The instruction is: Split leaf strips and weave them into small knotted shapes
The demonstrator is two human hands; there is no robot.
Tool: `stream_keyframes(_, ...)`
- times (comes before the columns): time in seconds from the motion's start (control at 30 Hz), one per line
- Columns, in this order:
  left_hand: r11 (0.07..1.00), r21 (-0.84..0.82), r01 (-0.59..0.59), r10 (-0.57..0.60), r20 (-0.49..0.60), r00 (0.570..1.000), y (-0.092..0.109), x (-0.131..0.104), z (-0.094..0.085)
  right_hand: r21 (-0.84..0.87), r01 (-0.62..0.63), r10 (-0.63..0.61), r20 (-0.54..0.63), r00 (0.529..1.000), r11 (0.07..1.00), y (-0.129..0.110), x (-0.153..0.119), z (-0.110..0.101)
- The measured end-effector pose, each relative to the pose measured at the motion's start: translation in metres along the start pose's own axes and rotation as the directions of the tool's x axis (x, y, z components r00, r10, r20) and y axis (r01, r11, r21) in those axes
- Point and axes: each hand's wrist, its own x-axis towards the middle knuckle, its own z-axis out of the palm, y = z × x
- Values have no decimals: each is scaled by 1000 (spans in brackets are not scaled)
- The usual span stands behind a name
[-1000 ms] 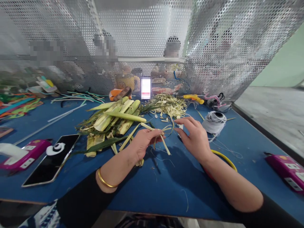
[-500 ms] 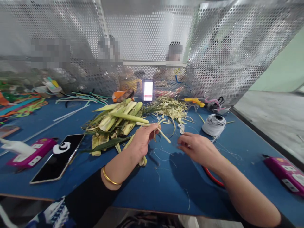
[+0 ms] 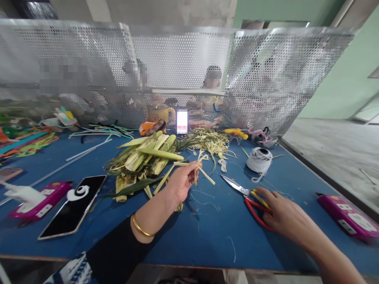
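My left hand (image 3: 182,182) is closed in a pinch on several pale husk strips (image 3: 206,176) that cross and stick out past the fingertips. Over on the right, my right hand (image 3: 276,209) has its fingers curled round the red and yellow handles of a pair of scissors (image 3: 237,185). The scissors lie on the blue table (image 3: 207,240), blades pointing toward the upper left and slightly apart. Beside my left hand is a pile of green and pale corn husks (image 3: 145,157). A spool of white thread (image 3: 259,159) stands behind the scissors.
Shredded husk (image 3: 207,142) is heaped below the perforated metal screen (image 3: 183,55). A phone (image 3: 74,207) and a magenta power strip (image 3: 44,201) lie at left, another magenta strip (image 3: 346,217) at right. A yellow-handled tool (image 3: 237,133) lies at the back. People sit beyond the screen.
My right hand has moved right and toward me from beside the strips onto the scissors' handles, uncovering the blades. My left hand still pinches the strips. The head view has tilted up.
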Motion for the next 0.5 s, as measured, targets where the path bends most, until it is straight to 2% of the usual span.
stream_keyframes(0.07, 999, -27, 37, -37, 0, 999, 0, -1, 1, 30, -4, 4, 6, 1000, 1000, 1, 0, 1)
stream_keyframes(0.13, 996, -51, 68, -68, 2, 998, 1, -1, 1, 116, 28, -23, -40, 999, 993, 1, -2, 1)
stream_keyframes(0.2, 993, -71, 95, -94, 9, 996, 1, -1, 1, 239, 100, -65, -149, 987, 966, -2, -4, 0)
stream_keyframes(0.3, 986, -84, 143, -141, 32, 990, -1, 0, 0, 401, 239, -113, -313, 943, 885, -19, -3, -6)
stream_keyframes(0.4, 978, -93, 189, -184, 61, 981, -2, -1, 0, 488, 296, -136, -336, 932, 821, -41, 5, -13)
stream_keyframes(0.5, 967, -128, 218, -210, 75, 975, -2, -4, 1, 472, 325, -167, -346, 923, 819, -58, 13, -20)
